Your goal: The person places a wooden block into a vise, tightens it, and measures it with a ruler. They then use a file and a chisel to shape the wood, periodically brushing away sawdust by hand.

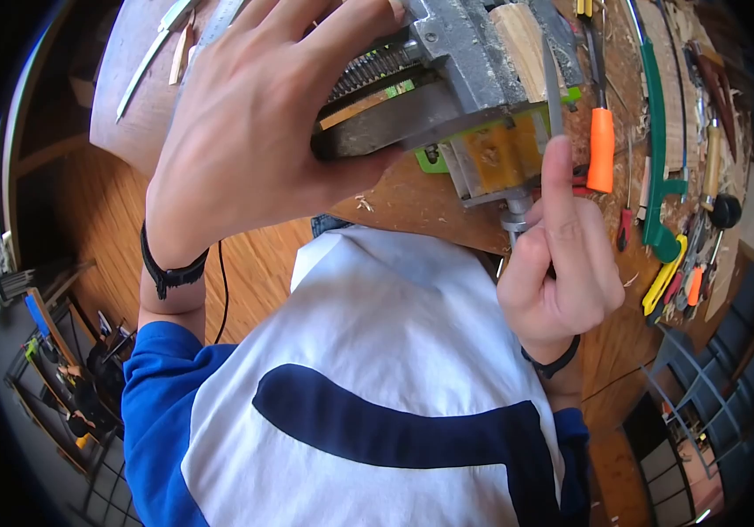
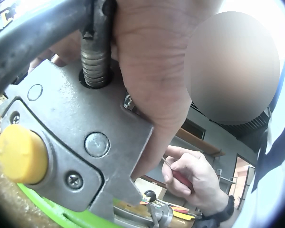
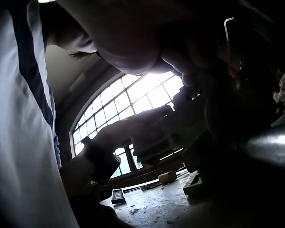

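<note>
A grey metal vise (image 1: pixel 474 53) (image 2: pixel 61 123) stands at the table's edge, with a pale wood piece (image 1: pixel 519 53) between its jaws. My left hand (image 1: pixel 254 114) (image 2: pixel 152 61) rests across the vise, fingers spread over its far side and thumb along the near side. Below the wood piece, my right hand (image 1: pixel 566 255) (image 2: pixel 194 175) grips a slim tool by its red handle (image 2: pixel 182 181), index finger stretched along it. The tool's narrow grey blade (image 1: pixel 553 88) points up beside the wood. The right wrist view is too dark to show the grip clearly.
An orange-handled tool (image 1: pixel 601 149), a green saw frame (image 1: pixel 656 176) and a yellow cutter (image 1: pixel 665 277) lie on the right of the worktable. More hand tools and shavings lie beyond. On the left are a metal ruler (image 1: pixel 219 22) and a knife-like tool (image 1: pixel 144 75).
</note>
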